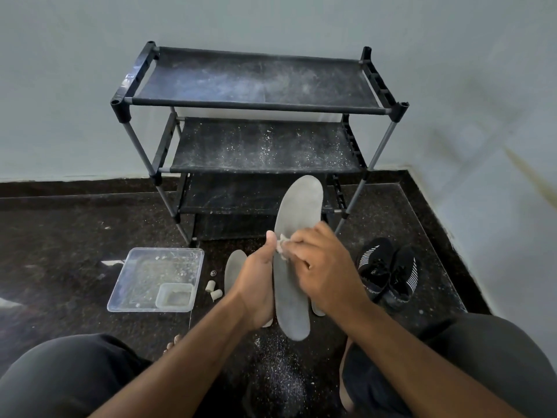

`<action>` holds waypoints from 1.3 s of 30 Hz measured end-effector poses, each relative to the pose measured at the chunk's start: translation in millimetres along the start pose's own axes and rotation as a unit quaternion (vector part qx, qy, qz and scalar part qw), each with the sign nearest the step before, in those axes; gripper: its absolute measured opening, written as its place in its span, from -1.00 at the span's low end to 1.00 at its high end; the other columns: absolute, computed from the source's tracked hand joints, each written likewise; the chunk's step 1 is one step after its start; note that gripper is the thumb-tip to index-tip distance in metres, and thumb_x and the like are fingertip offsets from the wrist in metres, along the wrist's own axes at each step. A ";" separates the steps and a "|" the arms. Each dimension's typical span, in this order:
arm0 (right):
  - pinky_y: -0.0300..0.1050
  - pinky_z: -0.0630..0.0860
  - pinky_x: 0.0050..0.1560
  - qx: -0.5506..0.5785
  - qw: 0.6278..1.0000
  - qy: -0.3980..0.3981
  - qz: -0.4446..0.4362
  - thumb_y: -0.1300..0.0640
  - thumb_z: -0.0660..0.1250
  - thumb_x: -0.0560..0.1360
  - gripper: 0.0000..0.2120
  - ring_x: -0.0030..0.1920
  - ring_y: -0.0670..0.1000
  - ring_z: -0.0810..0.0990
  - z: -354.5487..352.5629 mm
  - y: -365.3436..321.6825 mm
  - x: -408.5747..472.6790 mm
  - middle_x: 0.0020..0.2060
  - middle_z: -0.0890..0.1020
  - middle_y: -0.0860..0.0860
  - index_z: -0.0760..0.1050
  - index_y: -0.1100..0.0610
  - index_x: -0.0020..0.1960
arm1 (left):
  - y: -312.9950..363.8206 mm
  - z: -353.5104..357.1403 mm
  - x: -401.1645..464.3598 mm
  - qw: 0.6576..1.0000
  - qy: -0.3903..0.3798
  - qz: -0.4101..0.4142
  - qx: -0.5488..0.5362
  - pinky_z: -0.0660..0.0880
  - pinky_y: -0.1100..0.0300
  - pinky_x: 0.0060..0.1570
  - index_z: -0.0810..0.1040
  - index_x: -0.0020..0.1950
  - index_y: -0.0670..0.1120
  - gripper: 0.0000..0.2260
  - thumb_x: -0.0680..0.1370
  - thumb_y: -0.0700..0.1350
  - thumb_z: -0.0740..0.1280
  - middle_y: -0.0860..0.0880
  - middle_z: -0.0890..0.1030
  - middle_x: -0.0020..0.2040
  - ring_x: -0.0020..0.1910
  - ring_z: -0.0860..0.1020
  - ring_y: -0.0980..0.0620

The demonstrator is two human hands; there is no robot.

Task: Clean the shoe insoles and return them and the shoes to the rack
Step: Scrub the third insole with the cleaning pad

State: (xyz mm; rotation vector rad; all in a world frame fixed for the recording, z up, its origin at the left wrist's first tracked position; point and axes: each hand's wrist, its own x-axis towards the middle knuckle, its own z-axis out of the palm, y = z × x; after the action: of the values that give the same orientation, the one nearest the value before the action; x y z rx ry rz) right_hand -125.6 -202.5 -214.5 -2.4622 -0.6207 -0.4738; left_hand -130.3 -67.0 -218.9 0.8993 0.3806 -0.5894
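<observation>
While the left hand (256,285) is gripping a grey insole (294,257) along its left edge, thumb pointing up beside it, the right hand (319,267) is pinching a small whitish wad (282,246) and pressing it against the insole's face near the middle. The insole is standing nearly upright in the air, toe end up, in front of the rack (256,131), its heel end hanging just above the floor (60,236).

A second insole (233,267) is lying flat on the floor just left of the left hand, partly hidden by it. A pale rounded edge, perhaps another insole, is peeking out below the right hand, too hidden to tell. Two black shoes (387,273) with white stripes are sitting side by side on the floor to the right, near the rack's right leg and well apart from the held insole.

To the left, a clear tray (135,279) is resting on the floor with a small tub (174,295) inside its near right corner. Between the tray and the second insole, two small pale pieces (213,291) and a tiny dark cap (213,273) are lying.

The rack is standing against the wall, its dark fabric shelves speckled with white dust. White specks are also lying on the floor between the person's knees.
</observation>
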 end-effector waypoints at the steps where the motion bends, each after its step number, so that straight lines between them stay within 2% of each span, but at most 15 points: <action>1: -0.02 0.48 -0.19 0.002 1.000 -0.017 -0.012 0.26 0.39 0.54 -0.91 -0.13 0.00 0.42 1.1 -1.6 -2.2 -0.17 0.60 -0.05 0.68 0.19 -0.03 | 0.5 -1.9 1.0 1.000 -0.002 -0.002 -0.007 0.55 -0.09 0.29 0.60 0.40 -0.17 -0.41 0.72 0.24 0.04 -0.22 0.67 0.27 0.24 0.66 -0.16; 2: -0.01 0.48 -0.20 0.001 1.000 -0.025 -0.017 0.25 0.39 0.54 -0.90 -0.13 0.00 0.42 0.8 -0.5 -2.2 -0.16 0.61 -0.06 0.69 0.18 -0.03 | 0.2 -2.8 1.4 1.000 -0.003 -0.003 -0.008 0.53 -0.09 0.31 0.59 0.40 -0.17 -0.40 0.72 0.24 0.04 -0.23 0.66 0.28 0.25 0.65 -0.16; 7: -0.07 0.46 -0.15 -0.010 0.999 0.032 0.032 0.19 0.41 0.56 -0.90 -0.13 -0.02 0.39 -8.4 14.8 8.7 -0.20 0.60 -0.08 0.69 0.16 -0.07 | -6.1 1.9 2.3 1.000 -0.005 0.000 0.022 0.66 0.05 0.05 0.61 0.36 -0.14 -0.44 0.74 0.21 0.01 -0.18 0.71 0.17 0.06 0.72 -0.07; 9: -0.13 0.44 -0.14 -0.010 0.999 0.024 0.027 0.21 0.39 0.56 -0.89 -0.12 -0.03 0.39 -7.8 8.3 6.5 -0.20 0.60 -0.07 0.69 0.18 -0.06 | -2.4 1.9 2.2 1.000 -0.005 0.002 0.022 0.64 0.01 0.10 0.61 0.38 -0.15 -0.43 0.73 0.22 0.02 -0.19 0.70 0.20 0.09 0.71 -0.09; 12: -0.05 0.50 -0.10 0.007 0.999 -0.035 -0.014 0.26 0.35 0.54 -0.87 -0.11 0.01 0.43 1.3 -9.6 -5.8 -0.17 0.62 -0.02 0.68 0.21 -0.08 | 5.8 -6.5 6.2 1.000 0.007 0.012 -0.004 0.51 -0.08 0.34 0.57 0.41 -0.21 -0.37 0.72 0.25 0.04 -0.24 0.64 0.31 0.30 0.63 -0.17; 14: -0.02 0.52 -0.06 0.017 0.998 -0.050 -0.023 0.26 0.37 0.53 -0.88 -0.11 0.02 0.45 5.2 -11.0 -10.1 -0.17 0.63 -0.03 0.69 0.20 -0.08 | 7.2 -10.4 8.4 1.000 0.010 0.014 -0.011 0.46 -0.08 0.41 0.55 0.42 -0.23 -0.35 0.71 0.27 0.03 -0.26 0.62 0.35 0.36 0.59 -0.19; 17: -0.02 0.48 -0.17 -0.014 0.999 -0.027 -0.010 0.23 0.41 0.52 -0.92 -0.12 -0.02 0.40 2.2 2.2 -2.4 -0.18 0.63 -0.08 0.69 0.16 -0.09 | 1.8 -8.4 6.7 1.000 0.002 0.026 -0.001 0.50 -0.06 0.35 0.56 0.41 -0.21 -0.40 0.74 0.21 -0.01 -0.24 0.64 0.31 0.32 0.62 -0.17; 19: -0.03 0.46 -0.18 -0.043 0.999 0.004 0.022 0.21 0.39 0.55 -0.90 -0.13 -0.04 0.36 -4.0 12.7 5.5 -0.21 0.60 -0.09 0.68 0.15 -0.10 | -5.0 -2.6 5.4 0.999 -0.008 0.027 0.029 0.59 0.00 0.18 0.57 0.41 -0.17 -0.44 0.75 0.18 -0.01 -0.22 0.68 0.26 0.22 0.67 -0.12; 22: -0.15 0.45 -0.09 -0.026 0.997 0.038 0.065 0.16 0.39 0.58 -0.89 -0.11 -0.05 0.39 -12.1 19.2 11.4 -0.19 0.60 -0.11 0.70 0.14 -0.04 | -8.4 0.1 4.7 0.997 -0.011 0.035 0.063 0.63 0.05 0.00 0.60 0.38 -0.15 -0.42 0.74 0.22 0.00 -0.22 0.71 0.14 0.03 0.69 -0.08; 26: -0.41 0.33 0.08 0.007 0.992 0.053 0.112 0.18 0.45 0.53 -0.85 0.00 -0.04 0.45 -13.2 17.3 11.7 -0.10 0.61 -0.04 0.67 0.18 0.08 | -7.0 1.6 3.3 0.997 -0.011 0.039 0.059 0.65 0.01 0.11 0.60 0.39 -0.12 -0.43 0.73 0.23 0.00 -0.24 0.68 0.24 0.12 0.67 -0.13; 29: -0.26 0.40 -0.06 0.008 0.998 0.015 0.065 0.18 0.42 0.54 -0.90 -0.07 -0.04 0.41 -4.4 5.1 5.0 -0.17 0.54 -0.05 0.69 0.18 -0.09 | -2.1 -2.2 3.7 0.999 -0.004 0.040 0.030 0.65 0.02 0.10 0.58 0.40 -0.15 -0.42 0.73 0.22 -0.01 -0.22 0.69 0.24 0.16 0.70 -0.11; 32: -0.07 0.48 -0.16 0.005 0.999 -0.037 0.022 0.21 0.39 0.55 -0.89 -0.08 -0.05 0.39 7.1 -7.4 -4.5 -0.17 0.52 -0.06 0.67 0.22 -0.09 | 5.4 -6.6 4.0 0.999 0.012 0.051 0.003 0.53 -0.06 0.34 0.57 0.39 -0.19 -0.40 0.73 0.22 -0.01 -0.23 0.67 0.28 0.28 0.64 -0.15; 34: -0.04 0.48 -0.17 -0.014 0.999 -0.030 0.025 0.21 0.41 0.54 -0.89 -0.10 -0.03 0.39 6.9 -1.3 -2.3 -0.19 0.52 -0.06 0.66 0.21 -0.13 | 2.4 -6.1 5.3 0.999 0.007 0.053 0.008 0.48 -0.08 0.39 0.57 0.39 -0.20 -0.40 0.73 0.21 0.00 -0.23 0.66 0.28 0.30 0.63 -0.15; 37: -0.14 0.43 -0.14 -0.024 0.996 0.031 0.078 0.20 0.41 0.56 -0.81 -0.11 -0.02 0.40 -3.8 13.1 7.6 -0.25 0.50 -0.05 0.64 0.20 -0.23 | -9.7 -2.2 7.1 0.997 -0.001 0.051 0.052 0.57 -0.02 0.21 0.61 0.35 -0.17 -0.42 0.74 0.21 0.00 -0.22 0.69 0.23 0.18 0.68 -0.11; 39: -0.22 0.42 -0.12 -0.030 0.991 0.058 0.114 0.21 0.42 0.55 -0.83 -0.10 -0.03 0.40 -10.4 19.1 11.7 -0.26 0.50 -0.06 0.66 0.19 -0.21 | -14.3 -0.4 6.4 0.994 -0.003 0.058 0.092 0.64 0.02 0.09 0.64 0.32 -0.18 -0.40 0.73 0.22 -0.01 -0.23 0.71 0.15 0.07 0.68 -0.10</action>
State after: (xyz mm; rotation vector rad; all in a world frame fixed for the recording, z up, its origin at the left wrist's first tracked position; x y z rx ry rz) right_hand -108.0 -218.9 -209.1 -2.5007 -0.2769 -0.5459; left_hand -134.3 -75.7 -231.4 1.0894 0.2695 -0.5261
